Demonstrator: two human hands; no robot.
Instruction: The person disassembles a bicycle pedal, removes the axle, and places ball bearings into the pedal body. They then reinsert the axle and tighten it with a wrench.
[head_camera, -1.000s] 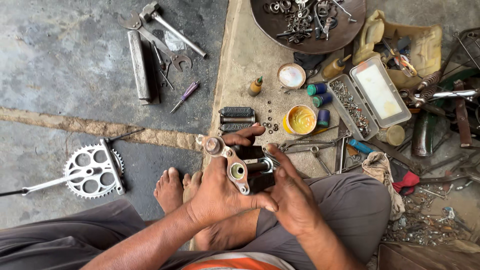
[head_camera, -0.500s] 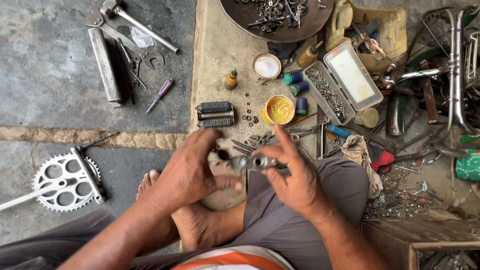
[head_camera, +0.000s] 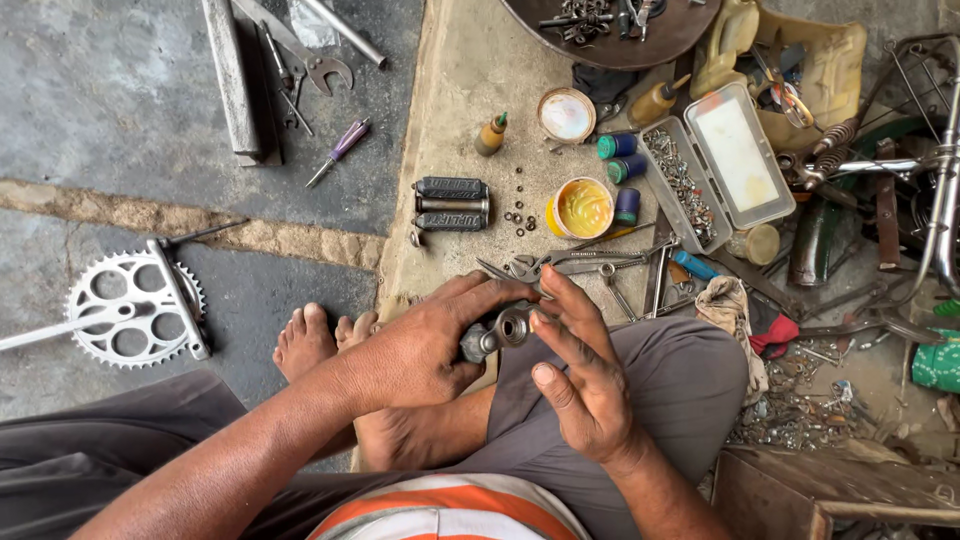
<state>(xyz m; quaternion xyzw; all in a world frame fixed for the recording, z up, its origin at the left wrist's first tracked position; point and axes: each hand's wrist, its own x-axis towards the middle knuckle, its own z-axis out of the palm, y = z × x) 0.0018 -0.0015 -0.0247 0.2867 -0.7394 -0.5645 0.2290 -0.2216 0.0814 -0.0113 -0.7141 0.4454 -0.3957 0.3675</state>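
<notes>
Seated on the floor, the person has the left hand (head_camera: 420, 350) wrapped tight around a dark metal pedal part (head_camera: 495, 332), held over the lap. The right hand (head_camera: 575, 370) is spread loose, fingertips (head_camera: 540, 322) touching the part's round end. Just beyond, pliers (head_camera: 540, 266) and a yellow grease tub (head_camera: 582, 208) lie on the mat (head_camera: 470, 90).

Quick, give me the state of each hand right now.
Left hand: closed around a dark metal bicycle pedal part with a round silver end.
Right hand: open, fingertips touching the part's round end, not gripping.
</notes>
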